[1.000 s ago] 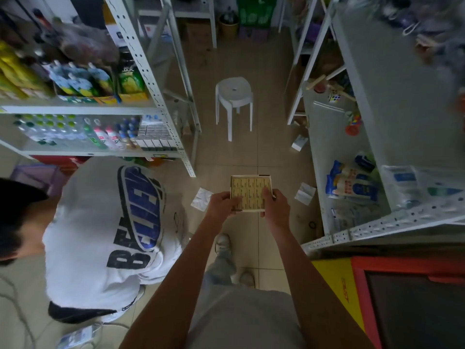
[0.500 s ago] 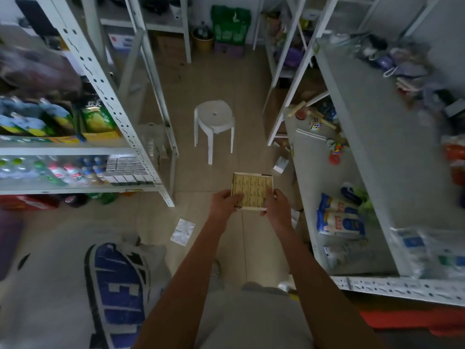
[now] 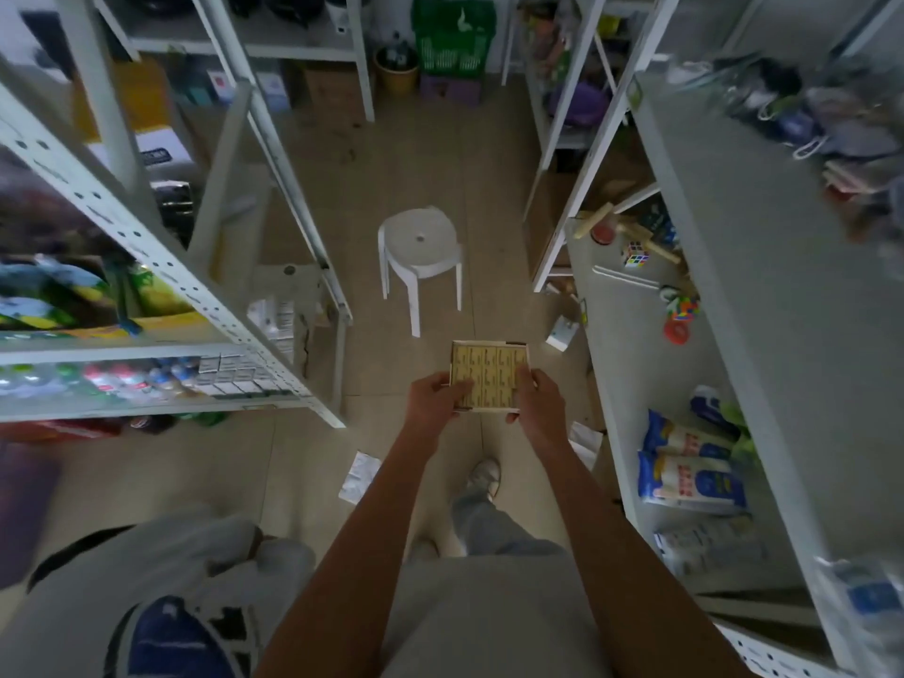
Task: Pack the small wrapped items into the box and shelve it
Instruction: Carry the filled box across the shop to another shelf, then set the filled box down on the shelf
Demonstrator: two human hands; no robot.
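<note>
Both hands were clamped on the box (image 3: 489, 343), one to each side. The left hand (image 3: 435, 401) gripped the near-left corner with its thumb laid over the contents. The right hand (image 3: 540, 401) gripped the right side, fingers curled beneath. The box was held level in front of the body, above the tiled floor (image 3: 494, 154) and clear of every shelf.

Contents: the box was open-topped and filled with small wrapped items (image 3: 494, 379) — yellowish packets lying flat in close rows (print on them too small to read).

Surroundings: a white stool (image 3: 420, 252) stood on the floor beyond the box. To the left, a metal shelf unit (image 3: 161, 266) carried bottles (image 3: 98, 379) and small cartons on its lower level. To the right, a second shelf unit (image 3: 734, 266) carried blue-and-white packs (image 3: 689, 477) near the person and a puzzle cube (image 3: 635, 254) further off. A green basket (image 3: 452, 36) sat at the far end of the aisle. A slip of paper (image 3: 359, 477) lay on the floor near the person's shoe (image 3: 482, 474).

A second person in a pale printed shirt (image 3: 146, 579) was at the lower left — posture not clear.
</note>
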